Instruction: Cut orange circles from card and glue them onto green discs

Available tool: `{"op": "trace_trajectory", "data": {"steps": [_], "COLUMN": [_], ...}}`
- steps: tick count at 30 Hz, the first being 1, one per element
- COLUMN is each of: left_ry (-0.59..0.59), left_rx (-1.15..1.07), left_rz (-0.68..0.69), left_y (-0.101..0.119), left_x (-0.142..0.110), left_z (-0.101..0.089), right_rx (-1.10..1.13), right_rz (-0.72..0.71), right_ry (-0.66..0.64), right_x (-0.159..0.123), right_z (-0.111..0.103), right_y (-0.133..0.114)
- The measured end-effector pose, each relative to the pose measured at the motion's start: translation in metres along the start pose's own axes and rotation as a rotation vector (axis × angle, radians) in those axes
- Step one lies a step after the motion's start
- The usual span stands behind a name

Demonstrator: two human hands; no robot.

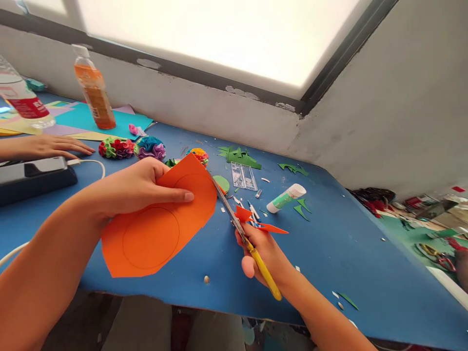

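My left hand (135, 187) pinches an orange paper sheet (161, 229) with two pencilled circles on it, thumb on top, held over the blue table (347, 253). My right hand (265, 253) grips yellow-handled scissors (244, 239); their blades meet the sheet's right edge near the upper circle. Orange offcuts (256, 220) lie by my right fingers.
A glue stick (287, 197), green paper scraps (239, 156), a clear plastic piece (244, 175) and paper flowers (149, 147) lie behind. An orange drink bottle (94, 90), coloured sheets and another bottle (20, 95) stand at the left. Another person's hand (51, 145) rests beside a black device (32, 176).
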State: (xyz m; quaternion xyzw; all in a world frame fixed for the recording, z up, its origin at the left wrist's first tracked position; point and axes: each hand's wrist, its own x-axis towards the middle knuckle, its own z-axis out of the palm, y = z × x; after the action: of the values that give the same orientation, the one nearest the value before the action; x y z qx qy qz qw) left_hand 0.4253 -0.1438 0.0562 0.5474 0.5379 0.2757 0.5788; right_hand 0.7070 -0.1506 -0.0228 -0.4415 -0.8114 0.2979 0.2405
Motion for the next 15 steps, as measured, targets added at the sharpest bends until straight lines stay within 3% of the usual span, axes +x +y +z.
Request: {"op": "trace_trajectory", "data": {"steps": [6,15], "left_ry": [0.018,-0.003], "left_rx": [0.099,0.096], "left_rz": [-0.028,-0.033], "left_y": [0.003,0.0], "left_x": [0.003,0.0], "left_z": [-0.011,-0.015], "right_rx": [-0.05,-0.032], "right_rz": [0.002,0.055], "right_ry": [-0.009,-0.028], "right_x": [0.0,0.0], "right_z": [0.002,0.004], "right_y": [-0.011,-0.008]}}
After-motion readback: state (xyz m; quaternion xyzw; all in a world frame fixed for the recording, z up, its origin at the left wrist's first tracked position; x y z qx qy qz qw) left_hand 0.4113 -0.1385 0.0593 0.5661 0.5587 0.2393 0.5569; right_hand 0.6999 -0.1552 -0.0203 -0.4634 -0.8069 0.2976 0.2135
